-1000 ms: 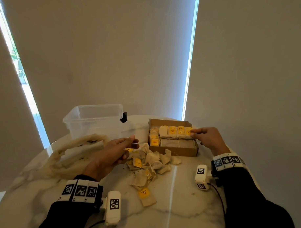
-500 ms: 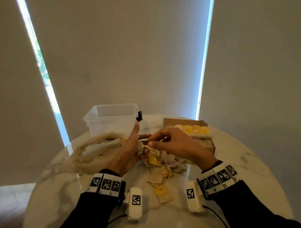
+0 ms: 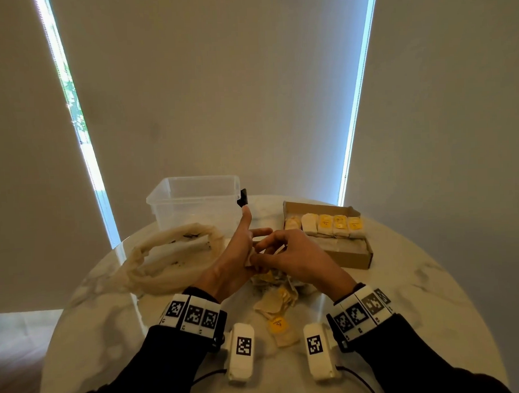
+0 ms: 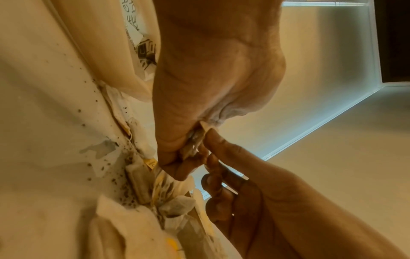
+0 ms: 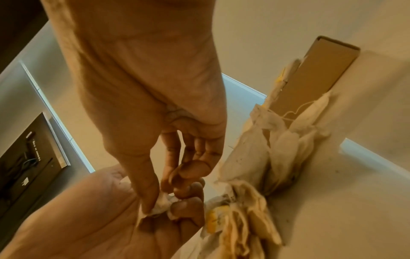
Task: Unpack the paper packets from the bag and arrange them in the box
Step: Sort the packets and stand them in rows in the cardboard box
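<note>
Over a pile of loose paper packets (image 3: 276,301) my two hands meet on one small crumpled paper packet (image 5: 162,205). My left hand (image 3: 246,251) holds it in its curled lower fingers, thumb pointing up. The thumb and fingertips of my right hand (image 3: 259,258) pinch the same packet (image 4: 195,140). The cardboard box (image 3: 354,259) stands at the right rear with a row of packets with yellow labels (image 3: 333,226) along its far side. The limp cream bag (image 3: 172,258) lies to the left.
A clear plastic tub (image 3: 194,204) stands behind the bag. The round marble table (image 3: 418,308) carries dark crumbs around the pile. One packet with a yellow label (image 3: 279,328) lies nearest me, between my wrists. Blinds hang close behind the table.
My right hand has left the box and come left to my left hand. Both hands now hold one packet over the pile. The left thumb has risen.
</note>
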`<state>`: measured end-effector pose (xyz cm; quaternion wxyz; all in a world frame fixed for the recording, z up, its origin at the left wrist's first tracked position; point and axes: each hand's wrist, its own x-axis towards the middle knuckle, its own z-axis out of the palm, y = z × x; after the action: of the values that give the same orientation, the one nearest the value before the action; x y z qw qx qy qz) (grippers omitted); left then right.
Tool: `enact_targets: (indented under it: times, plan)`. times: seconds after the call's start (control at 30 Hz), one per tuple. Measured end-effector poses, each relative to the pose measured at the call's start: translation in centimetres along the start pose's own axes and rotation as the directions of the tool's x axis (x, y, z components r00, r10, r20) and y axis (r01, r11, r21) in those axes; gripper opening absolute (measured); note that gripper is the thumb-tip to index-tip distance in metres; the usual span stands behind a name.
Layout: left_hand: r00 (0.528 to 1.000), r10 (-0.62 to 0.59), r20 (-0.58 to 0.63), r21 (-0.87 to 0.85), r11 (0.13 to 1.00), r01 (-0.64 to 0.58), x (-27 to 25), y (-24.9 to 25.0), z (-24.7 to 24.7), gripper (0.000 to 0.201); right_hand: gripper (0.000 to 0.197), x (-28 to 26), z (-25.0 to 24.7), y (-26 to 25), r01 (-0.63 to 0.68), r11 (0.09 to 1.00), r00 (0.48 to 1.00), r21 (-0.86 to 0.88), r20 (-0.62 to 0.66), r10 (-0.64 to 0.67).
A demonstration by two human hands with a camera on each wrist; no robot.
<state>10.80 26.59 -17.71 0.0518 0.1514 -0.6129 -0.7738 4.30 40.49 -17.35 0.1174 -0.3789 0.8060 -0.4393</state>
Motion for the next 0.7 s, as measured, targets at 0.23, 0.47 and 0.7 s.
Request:
enact_targets:
  times: [0.23, 0.47, 0.7]
  plan:
    - [0.998, 0.059, 0.020, -0.060, 0.996, -0.058, 0.8, -0.6, -0.5, 0.093, 0.014, -0.4, -0.6, 0.4, 0.061, 0.994, 0.984, 0.094, -0.171, -0.044]
    - [0.973, 0.225, -0.060, 0.139, 0.967, -0.215, 1.3, -0.7, -1.7, 0.055, 0.020, -0.3, -1.7, 1.2, 0.118, 0.925, 0.938, 0.362, -0.347, 0.017]
    - [0.929, 0.362, -0.081, 0.133, 0.927, -0.350, 1.5, -1.1, -2.6, 0.029, 0.037, -0.4, -1.9, 1.7, 0.068, 0.930, 0.960, 0.360, -0.278, 0.038]
